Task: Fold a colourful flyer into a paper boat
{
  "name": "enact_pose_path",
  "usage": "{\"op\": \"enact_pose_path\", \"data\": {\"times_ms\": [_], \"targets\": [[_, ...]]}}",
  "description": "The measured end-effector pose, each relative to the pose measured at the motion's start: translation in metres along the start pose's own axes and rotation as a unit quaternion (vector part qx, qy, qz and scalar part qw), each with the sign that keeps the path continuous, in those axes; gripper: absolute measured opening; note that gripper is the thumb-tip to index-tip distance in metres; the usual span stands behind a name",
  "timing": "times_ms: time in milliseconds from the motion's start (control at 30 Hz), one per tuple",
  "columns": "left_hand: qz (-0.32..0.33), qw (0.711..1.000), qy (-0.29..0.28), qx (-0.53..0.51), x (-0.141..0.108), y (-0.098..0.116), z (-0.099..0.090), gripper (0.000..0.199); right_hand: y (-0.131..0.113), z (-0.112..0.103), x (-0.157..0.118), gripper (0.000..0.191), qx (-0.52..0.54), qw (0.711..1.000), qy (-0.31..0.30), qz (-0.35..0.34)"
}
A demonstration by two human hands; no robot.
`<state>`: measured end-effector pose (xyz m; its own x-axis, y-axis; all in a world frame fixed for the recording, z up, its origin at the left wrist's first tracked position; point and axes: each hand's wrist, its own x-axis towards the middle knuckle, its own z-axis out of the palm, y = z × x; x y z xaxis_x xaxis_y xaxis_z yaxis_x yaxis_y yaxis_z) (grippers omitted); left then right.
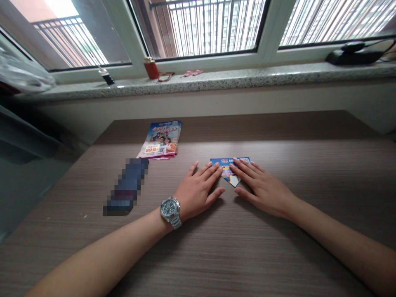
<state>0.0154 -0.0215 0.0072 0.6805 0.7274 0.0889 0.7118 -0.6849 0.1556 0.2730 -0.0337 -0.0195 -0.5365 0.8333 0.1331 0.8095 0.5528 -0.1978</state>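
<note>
A folded paper flyer [230,171] lies on the table in front of me, its lower part coming to a point toward me and its blue top edge facing the window. My left hand [201,187] rests flat with fingers stretched, the fingertips on the flyer's left side. From the other side, my right hand [261,185] lies with its fingers extended over the flyer's right part, covering some of it. Both thumbs point inward near the flyer's tip. A silver wristwatch [170,208] is on my left wrist.
A stack of printed flyers [162,138] sits at the table's back left. Nearer me is a dark, pixelated oblong object [126,187]. The stone windowsill [235,78] beyond the table [198,255] bears a red-brown container [151,69], pink clips [193,73] and a black device [354,55].
</note>
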Motion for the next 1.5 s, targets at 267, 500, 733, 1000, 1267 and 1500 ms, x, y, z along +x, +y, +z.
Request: {"op": "enact_pose_path", "data": {"times_ms": [267,500,733,1000,1267,1500], "targets": [[0.000,1.000,0.003,-0.001,0.0005,0.0001,0.0001,0.058,0.0045,0.0018,-0.0008,0.069,0.026,1.000,0.012,-0.005],[-0.002,1.000,0.015,-0.001,0.0001,-0.0012,0.0004,0.057,0.0047,-0.0020,-0.0012,0.058,0.079,0.996,0.048,0.004],[-0.011,0.999,0.036,0.005,0.0024,0.0007,-0.0010,0.060,0.0056,-0.0024,-0.0011,0.056,0.065,0.997,0.046,-0.018],[0.021,0.997,0.064,-0.027,0.0053,0.0041,0.0000,0.054,0.0017,-0.0036,0.0009,0.056,0.046,0.997,0.055,-0.038],[0.021,0.997,0.073,-0.029,0.0055,-0.0033,0.0041,0.038,0.0037,-0.0049,0.0000,0.051,0.072,0.994,0.070,-0.050],[0.038,0.995,0.082,-0.040,0.0049,-0.0046,0.0046,0.031,0.0044,-0.0058,-0.0010,0.040,0.108,0.990,0.083,-0.047]]}}
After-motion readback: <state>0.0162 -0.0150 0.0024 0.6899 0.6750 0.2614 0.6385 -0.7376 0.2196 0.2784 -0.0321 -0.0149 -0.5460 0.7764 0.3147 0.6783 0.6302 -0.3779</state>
